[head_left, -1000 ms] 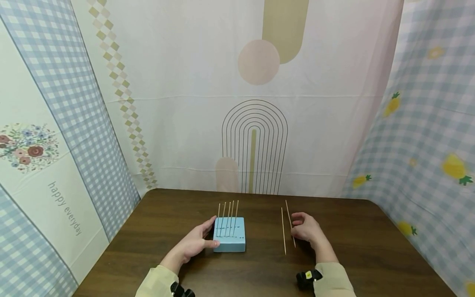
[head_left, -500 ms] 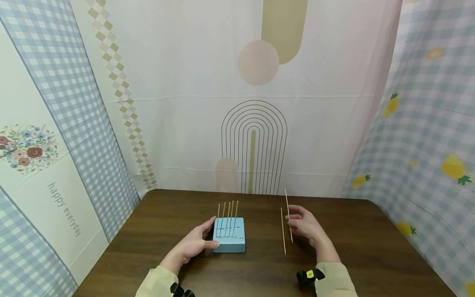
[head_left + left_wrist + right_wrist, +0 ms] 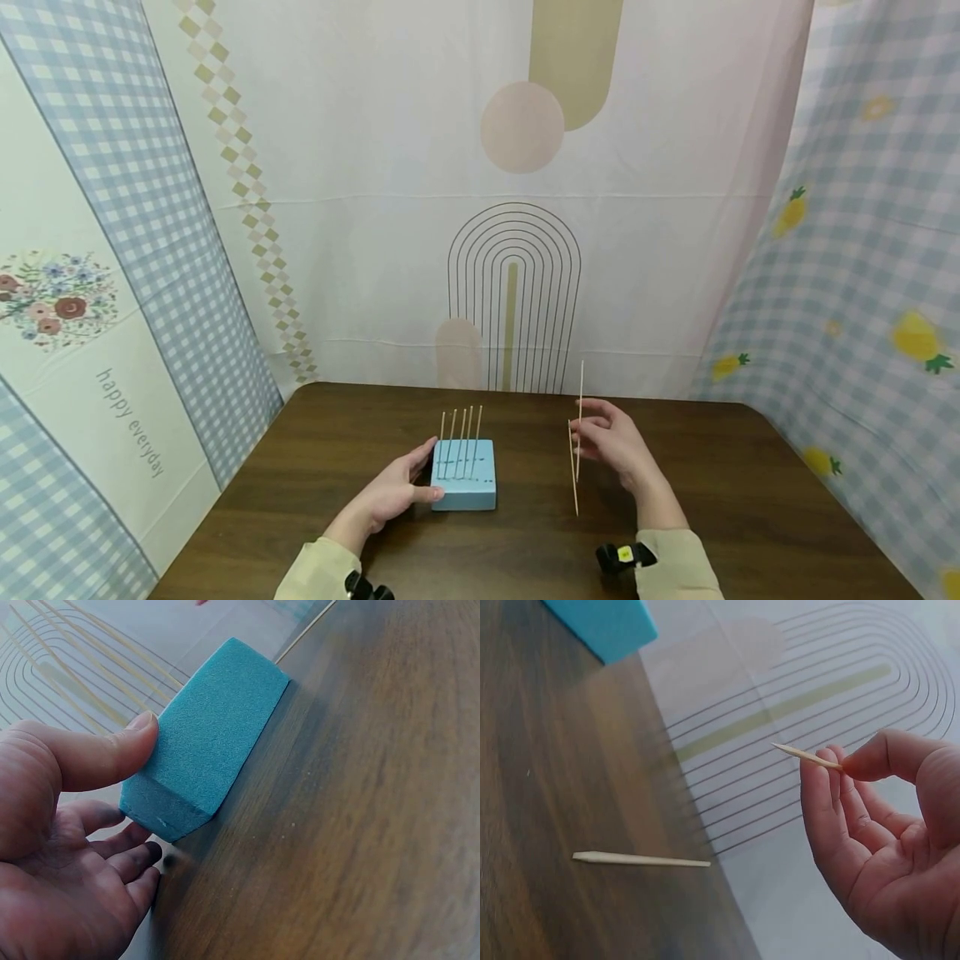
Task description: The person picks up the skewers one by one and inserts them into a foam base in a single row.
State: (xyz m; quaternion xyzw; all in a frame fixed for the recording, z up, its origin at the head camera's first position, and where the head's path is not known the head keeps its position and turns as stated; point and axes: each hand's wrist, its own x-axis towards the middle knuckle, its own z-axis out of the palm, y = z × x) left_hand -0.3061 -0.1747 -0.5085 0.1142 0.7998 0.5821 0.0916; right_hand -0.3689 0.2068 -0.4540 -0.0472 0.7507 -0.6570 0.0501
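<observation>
A light-blue foam block (image 3: 463, 498) sits on the table, with several thin bamboo skewers (image 3: 462, 425) standing upright in its top. My left hand (image 3: 390, 492) holds the block at its left side; in the left wrist view the thumb (image 3: 112, 754) lies along the edge and the other fingers are at the end face. To the right, my right hand (image 3: 618, 446) pinches one bamboo skewer (image 3: 581, 383) between thumb and fingers, roughly upright. Its pointed end (image 3: 795, 752) shows in the right wrist view. Another skewer (image 3: 574, 492) lies on the table just left of that hand.
The brown wooden table (image 3: 525, 550) ends at a pale patterned cloth (image 3: 375, 275) hanging behind it. Checked cloths (image 3: 847, 275) hang at both sides. Small holes (image 3: 489, 481) mark the block's top near its right front.
My right hand has lifted its skewer off the table, moved slightly left and away, and tipped it upright. The left hand and the block have stayed still.
</observation>
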